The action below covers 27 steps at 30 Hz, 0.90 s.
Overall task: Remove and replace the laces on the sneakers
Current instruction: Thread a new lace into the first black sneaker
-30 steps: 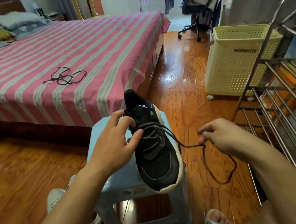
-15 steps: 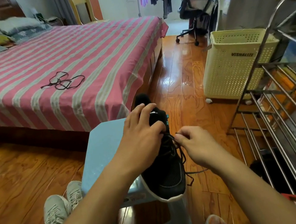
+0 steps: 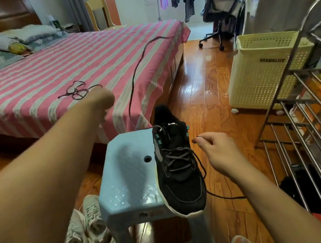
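A black sneaker [image 3: 180, 172] lies on a light blue plastic stool [image 3: 131, 180], its toe over the near right edge. Its dark lace [image 3: 135, 71] arcs through the air from the top eyelets over the striped bed. My left hand [image 3: 101, 98] is stretched toward the bed, blurred and curled like a fist; whether it holds the lace is unclear. To the right of the shoe, my right hand [image 3: 211, 147] pinches the lace's other tip between thumb and forefinger. That end trails down across the floor. A second, loose black lace [image 3: 76, 90] lies on the bed.
A pair of pale sneakers [image 3: 88, 232] sits on the wooden floor left of the stool. A cream laundry basket [image 3: 262, 72] and a steel rack [image 3: 311, 119] stand at the right. An office chair [image 3: 220, 14] stands at the back.
My left hand has left the sneaker and swung out toward the bed, and one lace end now whips through the air. My right hand has drawn back slightly to the right.
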Available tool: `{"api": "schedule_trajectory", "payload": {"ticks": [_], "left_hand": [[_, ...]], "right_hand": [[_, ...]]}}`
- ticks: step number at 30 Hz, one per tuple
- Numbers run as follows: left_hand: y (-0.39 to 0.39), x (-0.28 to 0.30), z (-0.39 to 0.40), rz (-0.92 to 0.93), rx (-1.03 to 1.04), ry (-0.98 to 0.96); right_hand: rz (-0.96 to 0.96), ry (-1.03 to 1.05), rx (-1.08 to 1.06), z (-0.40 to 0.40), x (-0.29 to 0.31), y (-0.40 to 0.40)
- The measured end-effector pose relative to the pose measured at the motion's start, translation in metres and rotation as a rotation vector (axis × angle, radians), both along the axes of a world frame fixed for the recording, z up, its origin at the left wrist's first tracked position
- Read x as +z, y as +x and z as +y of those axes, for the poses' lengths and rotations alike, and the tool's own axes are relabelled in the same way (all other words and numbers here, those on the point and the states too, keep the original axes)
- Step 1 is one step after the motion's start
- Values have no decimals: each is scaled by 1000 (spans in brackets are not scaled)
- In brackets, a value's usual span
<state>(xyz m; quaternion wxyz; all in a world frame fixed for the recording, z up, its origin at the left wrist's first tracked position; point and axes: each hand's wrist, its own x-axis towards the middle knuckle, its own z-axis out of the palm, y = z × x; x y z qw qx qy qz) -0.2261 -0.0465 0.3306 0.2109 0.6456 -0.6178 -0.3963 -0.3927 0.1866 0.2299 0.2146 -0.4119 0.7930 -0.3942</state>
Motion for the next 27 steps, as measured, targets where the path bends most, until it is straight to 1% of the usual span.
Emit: {"api": "schedule_trajectory", "payload": {"ticks": [1,2,3,4,5,6,7,8,10,13,15,17,18,21,24,27], "left_hand": [[1,-5,2,-231,21,-95],[-1,-11,14,-311,37,-247],[-4,-16,34,-258,18,-415],[-9,-24,59,-131,-61,-529],[-13,-32,86,-33,-187,-573],[-19,-44,113,2,-319,-568],[-23,-57,133,-25,-421,-550],[-28,-70,147,-82,-480,-551],[-34,-88,156,-181,-466,-574],[-35,-96,154,-141,-428,-602],[-39,-96,151,-208,-459,-696],[-43,-95,151,-298,-482,-817],[-45,-94,150,-319,-485,-825],[-47,-95,148,-316,-490,-767],[-45,-96,146,-314,-493,-697],[-43,-95,143,-301,-466,-633]], "right_hand": [[-23,22,4,-1,2,-2],[-40,52,27,-2,3,-3],[-63,74,62,-2,2,-3],[-113,55,84,-3,0,-3],[-199,6,87,-3,-1,-1],[-292,-56,66,-2,-3,0],[-327,-115,30,0,-4,1],[-324,-169,-7,0,-7,0],[-270,-229,-45,1,-12,-3],[-111,-202,-3,4,-16,-4],[-50,-189,21,4,-17,-4],[-29,-189,12,3,-18,-7],[-30,-177,6,2,-18,-8],[-54,-143,5,3,-19,-12],[-117,-140,-6,3,-19,-14],[-107,-143,69,3,-15,-11]]}}
